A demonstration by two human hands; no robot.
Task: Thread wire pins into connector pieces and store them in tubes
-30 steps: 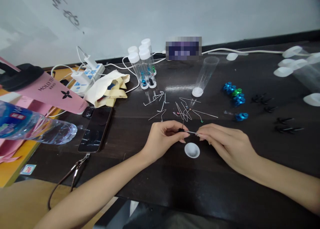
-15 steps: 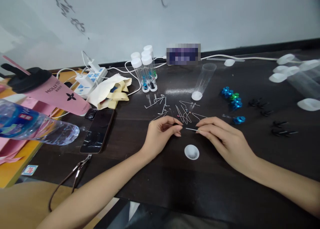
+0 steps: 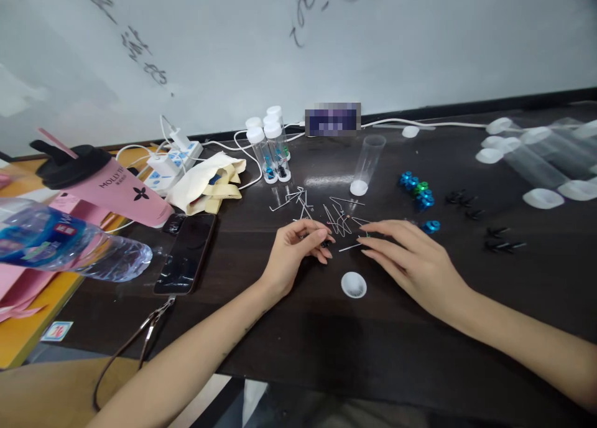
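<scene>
Black part [image 3: 325,244] is pinched by the curled left hand [image 3: 290,254]. Right hand [image 3: 415,259] is spread slightly by a metal rod [image 3: 349,247], grip unclear. Bent wires [image 3: 339,220] are scattered beyond.

Looks like an office or a classroom, hard to tell which. Has a pale board-like wall [image 3: 224,61] with dark handwriting [image 3: 157,74] beyond the left hand [image 3: 290,254] and the right hand [image 3: 415,260], and a dark, desk-like surface [image 3: 280,341] under them. Left of the left hand, shows a power strip [image 3: 177,158] with chargers [image 3: 162,165] plugged in, a phone [image 3: 186,254], a pink drink cup [image 3: 124,188] and a water bottle [image 3: 112,257], as at a personal workplace. Well left of that hand, also carries a small label [image 3: 56,331].
</scene>
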